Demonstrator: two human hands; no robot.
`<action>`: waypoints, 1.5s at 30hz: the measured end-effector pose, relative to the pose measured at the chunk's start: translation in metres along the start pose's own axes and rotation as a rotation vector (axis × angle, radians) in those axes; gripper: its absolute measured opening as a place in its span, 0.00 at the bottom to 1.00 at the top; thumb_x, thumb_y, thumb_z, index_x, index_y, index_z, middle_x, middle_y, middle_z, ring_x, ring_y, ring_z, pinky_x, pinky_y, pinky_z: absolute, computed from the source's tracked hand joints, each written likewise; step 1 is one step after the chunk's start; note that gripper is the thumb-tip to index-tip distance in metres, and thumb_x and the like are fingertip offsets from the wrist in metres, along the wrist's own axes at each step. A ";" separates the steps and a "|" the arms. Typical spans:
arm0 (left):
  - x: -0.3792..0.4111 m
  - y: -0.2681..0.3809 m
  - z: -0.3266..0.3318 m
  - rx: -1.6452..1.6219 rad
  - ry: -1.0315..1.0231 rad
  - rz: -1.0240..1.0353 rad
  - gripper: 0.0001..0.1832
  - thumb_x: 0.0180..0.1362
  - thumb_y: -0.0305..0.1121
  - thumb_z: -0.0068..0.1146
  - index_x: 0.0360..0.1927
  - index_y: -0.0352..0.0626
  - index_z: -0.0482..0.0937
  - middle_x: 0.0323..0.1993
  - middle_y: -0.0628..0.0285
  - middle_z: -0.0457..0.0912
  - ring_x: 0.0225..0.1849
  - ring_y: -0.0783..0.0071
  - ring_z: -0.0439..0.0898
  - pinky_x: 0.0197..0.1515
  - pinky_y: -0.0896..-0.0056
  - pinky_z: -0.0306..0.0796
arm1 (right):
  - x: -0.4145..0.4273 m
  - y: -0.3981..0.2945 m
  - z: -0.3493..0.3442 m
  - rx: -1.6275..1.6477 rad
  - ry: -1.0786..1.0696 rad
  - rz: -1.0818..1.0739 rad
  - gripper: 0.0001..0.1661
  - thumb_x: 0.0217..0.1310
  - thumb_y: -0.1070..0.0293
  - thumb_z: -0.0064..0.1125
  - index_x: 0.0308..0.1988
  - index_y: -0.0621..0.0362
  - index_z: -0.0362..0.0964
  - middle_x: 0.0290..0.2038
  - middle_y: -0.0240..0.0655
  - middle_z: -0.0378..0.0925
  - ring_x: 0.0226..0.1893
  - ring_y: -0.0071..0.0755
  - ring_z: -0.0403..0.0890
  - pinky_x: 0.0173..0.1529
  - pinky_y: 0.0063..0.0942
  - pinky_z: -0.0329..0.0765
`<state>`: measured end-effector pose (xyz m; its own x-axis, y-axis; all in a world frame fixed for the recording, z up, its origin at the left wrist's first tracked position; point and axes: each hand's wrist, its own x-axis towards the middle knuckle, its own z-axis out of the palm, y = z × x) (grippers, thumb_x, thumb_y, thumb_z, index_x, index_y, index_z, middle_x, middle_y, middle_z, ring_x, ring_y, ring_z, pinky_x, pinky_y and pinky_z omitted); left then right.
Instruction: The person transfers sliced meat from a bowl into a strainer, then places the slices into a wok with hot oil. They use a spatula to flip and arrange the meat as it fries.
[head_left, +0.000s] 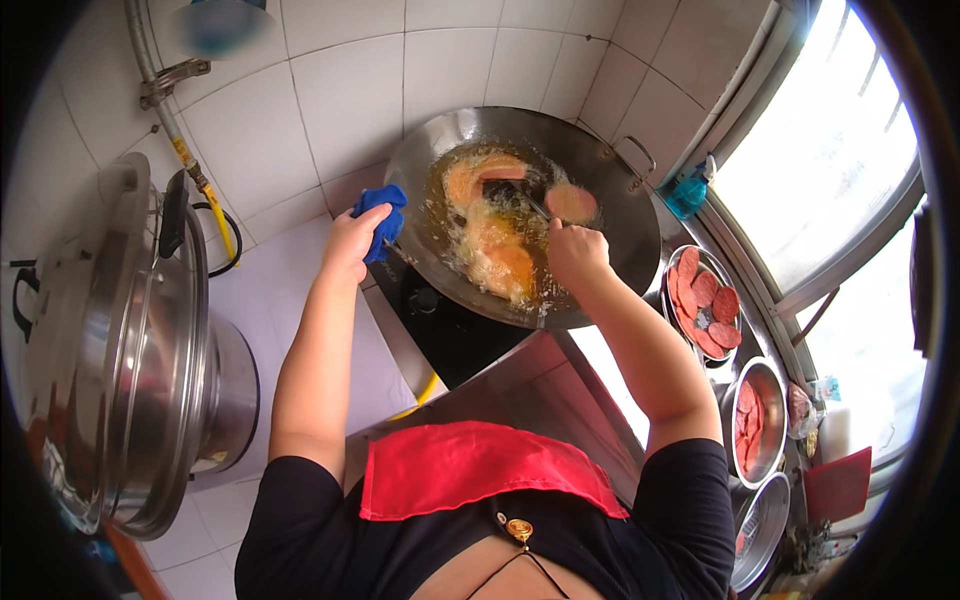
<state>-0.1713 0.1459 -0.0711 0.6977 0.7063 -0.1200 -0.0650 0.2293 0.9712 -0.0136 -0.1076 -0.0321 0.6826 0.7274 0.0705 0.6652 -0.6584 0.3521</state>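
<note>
A large metal wok sits on a black stove with bubbling oil in it. With a folded blue cloth, my left hand grips the wok's near-left handle. My right hand is closed around the thin shaft of a metal spatula, whose dark blade dips into the oil. One round pink slice lies to the right of the blade. Another pink slice shows just behind it. Golden, foaming food fries in the near part, its shape partly blurred by bubbles.
A plate of round meat slices stands right of the wok, with a steel bowl of slices and another bowl nearer me. A blue-green bottle is by the window. Left stands a big lidded steel pot beside a yellow hose.
</note>
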 end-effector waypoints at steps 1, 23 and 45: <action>-0.001 0.001 0.001 0.003 -0.001 0.001 0.23 0.47 0.40 0.63 0.43 0.34 0.75 0.36 0.59 0.79 0.35 0.73 0.77 0.39 0.72 0.69 | 0.003 0.001 0.003 0.008 -0.006 0.011 0.17 0.65 0.66 0.36 0.38 0.61 0.72 0.25 0.34 0.79 0.27 0.36 0.81 0.25 0.30 0.76; -0.002 0.004 -0.001 0.022 -0.015 -0.020 0.22 0.48 0.40 0.62 0.43 0.36 0.77 0.36 0.61 0.79 0.36 0.74 0.77 0.39 0.71 0.69 | -0.077 0.075 -0.079 0.084 -0.224 -0.088 0.15 0.51 0.64 0.53 0.42 0.44 0.74 0.29 0.34 0.78 0.34 0.40 0.79 0.36 0.35 0.74; -0.005 0.009 0.001 0.031 -0.009 -0.045 0.20 0.48 0.40 0.62 0.41 0.37 0.77 0.35 0.63 0.79 0.34 0.75 0.77 0.36 0.72 0.70 | -0.146 0.072 -0.113 0.074 -0.148 -0.025 0.13 0.53 0.63 0.51 0.39 0.48 0.76 0.20 0.39 0.75 0.25 0.43 0.78 0.30 0.38 0.71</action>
<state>-0.1751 0.1435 -0.0620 0.7056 0.6898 -0.1618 -0.0118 0.2397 0.9708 -0.0991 -0.2397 0.0882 0.6991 0.7108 -0.0778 0.6994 -0.6570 0.2815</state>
